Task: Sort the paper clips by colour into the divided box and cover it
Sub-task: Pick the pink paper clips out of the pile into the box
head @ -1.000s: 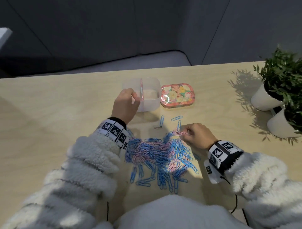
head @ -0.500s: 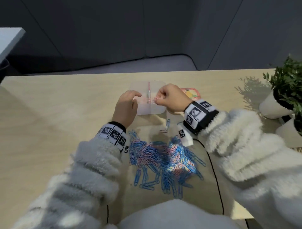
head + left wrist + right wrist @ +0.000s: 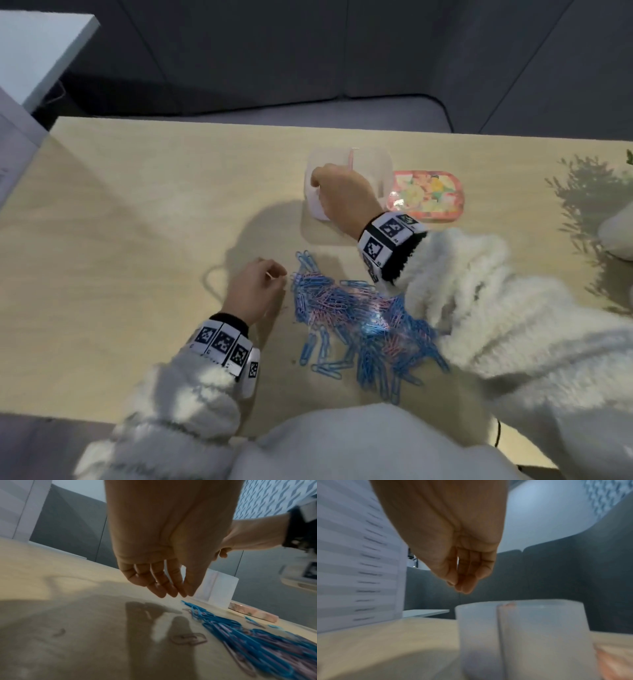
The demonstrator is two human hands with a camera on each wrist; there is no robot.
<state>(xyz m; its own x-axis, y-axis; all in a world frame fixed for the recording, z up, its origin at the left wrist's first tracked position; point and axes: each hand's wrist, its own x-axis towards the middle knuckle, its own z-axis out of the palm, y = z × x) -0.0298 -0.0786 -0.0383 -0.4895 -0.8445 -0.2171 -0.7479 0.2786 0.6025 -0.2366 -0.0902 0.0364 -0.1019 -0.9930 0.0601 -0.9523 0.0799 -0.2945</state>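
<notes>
1. The heap of blue and pink wire paper clips sprawls on the pale wooden counter, near the front edge.
2. Behind it stands the translucent divided plastic box, uncovered; its floral pink lid lies just to its right.
3. The right hand hovers over the box's left compartment, fingertips pinched; whether it holds anything, I cannot tell.
4. The left hand hangs loosely curled just beside the heap, holding nothing.

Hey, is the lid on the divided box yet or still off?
Off. The floral lid lies flat on the table beside the divided box, whose top is open under the right hand.
</notes>
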